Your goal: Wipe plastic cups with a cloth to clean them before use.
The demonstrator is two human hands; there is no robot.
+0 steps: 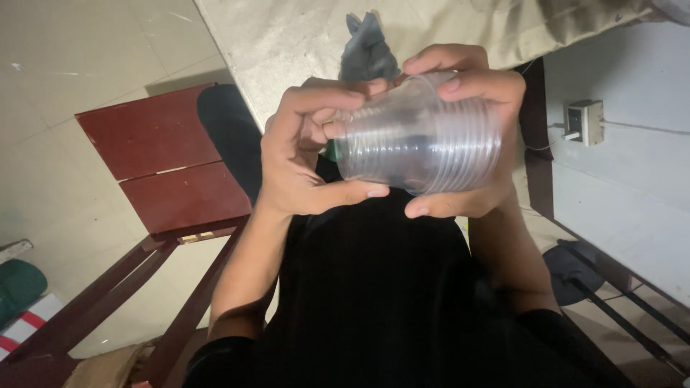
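A stack of clear plastic cups (417,144) lies sideways in front of my chest, held by both hands. My left hand (298,154) grips the narrow bottom end, thumb underneath and fingers curled over the top. My right hand (474,108) wraps the wide rim end, fingers over the top and thumb below. A dark grey cloth-like object (368,47) shows just beyond the cups. My black clothing (374,287) fills the lower middle of the view.
A dark red wooden stool (162,162) stands to the left on a pale tiled floor (72,65). At the right, a wall socket with a plug (583,122) sits on a grey surface, and a dark metal frame (618,302) runs below it.
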